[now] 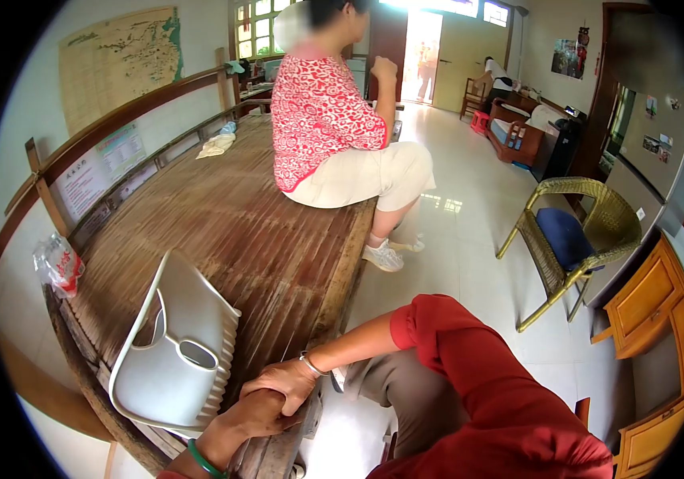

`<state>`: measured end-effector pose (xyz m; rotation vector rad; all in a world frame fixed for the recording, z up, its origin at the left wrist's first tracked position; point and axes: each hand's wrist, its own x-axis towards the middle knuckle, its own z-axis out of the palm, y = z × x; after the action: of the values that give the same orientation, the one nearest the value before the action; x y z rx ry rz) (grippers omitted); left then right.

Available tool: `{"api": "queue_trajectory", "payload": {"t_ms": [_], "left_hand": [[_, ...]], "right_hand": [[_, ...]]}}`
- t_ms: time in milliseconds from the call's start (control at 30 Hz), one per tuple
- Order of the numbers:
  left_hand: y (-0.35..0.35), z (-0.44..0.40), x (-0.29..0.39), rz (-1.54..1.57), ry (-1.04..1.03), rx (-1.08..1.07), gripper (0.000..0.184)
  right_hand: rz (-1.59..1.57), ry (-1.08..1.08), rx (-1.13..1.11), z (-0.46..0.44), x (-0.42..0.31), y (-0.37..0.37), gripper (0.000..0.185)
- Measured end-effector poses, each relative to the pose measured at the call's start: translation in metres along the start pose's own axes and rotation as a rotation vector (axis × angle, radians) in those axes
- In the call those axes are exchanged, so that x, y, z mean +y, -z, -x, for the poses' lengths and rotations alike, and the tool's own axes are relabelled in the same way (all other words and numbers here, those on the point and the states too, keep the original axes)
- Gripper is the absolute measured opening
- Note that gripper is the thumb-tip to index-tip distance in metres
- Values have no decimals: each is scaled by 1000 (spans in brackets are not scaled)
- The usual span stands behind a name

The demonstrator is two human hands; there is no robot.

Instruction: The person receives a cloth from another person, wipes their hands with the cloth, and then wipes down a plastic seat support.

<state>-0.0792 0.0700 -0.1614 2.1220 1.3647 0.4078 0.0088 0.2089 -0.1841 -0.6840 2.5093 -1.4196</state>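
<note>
My right hand, below a silver bracelet and a rolled red sleeve, is wrapped round my left hand near its wrist. My left hand rests low over the edge of the slatted bamboo bed; its fingers are hidden. A green bangle circles my left forearm. Beside both hands, a light grey plastic basket with an oval handle hole and ribbed side stands tilted on the bed, apart from my fingers.
A person in a red-and-white patterned top sits on the bed's far edge. A woven armchair with a blue cushion stands right, near a wooden cabinet. A plastic bag lies left. Another person bends at the back.
</note>
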Motion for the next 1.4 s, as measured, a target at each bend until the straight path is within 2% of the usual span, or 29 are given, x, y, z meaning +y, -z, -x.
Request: {"api": "queue_trajectory", "payload": {"t_ms": [200, 733, 800, 900, 1000, 1100, 1400], "left_hand": [[-5, -1, -13, -59, 119, -126, 37], [-3, -2, -3, 10, 49, -36, 36], [-3, -3, -2, 28, 55, -37, 36], [2, -3, 4, -30, 157, -129, 35], [1, -3, 0, -42, 165, -160, 36], [2, -3, 7, -37, 153, -78, 37], [8, -2, 12, -34, 174, -117, 36]], "right_hand": [[-1, -15, -16, 0, -2, 2, 79], [17, 49, 33, 4, -11, 3, 77], [4, -21, 2, 5, -15, 4, 76], [-13, 17, 31, 6, -17, 5, 74], [-4, -22, -5, 6, -15, 5, 76], [-1, -26, -10, 5, -13, 4, 77], [-9, -52, -26, 4, -16, 6, 76]]}}
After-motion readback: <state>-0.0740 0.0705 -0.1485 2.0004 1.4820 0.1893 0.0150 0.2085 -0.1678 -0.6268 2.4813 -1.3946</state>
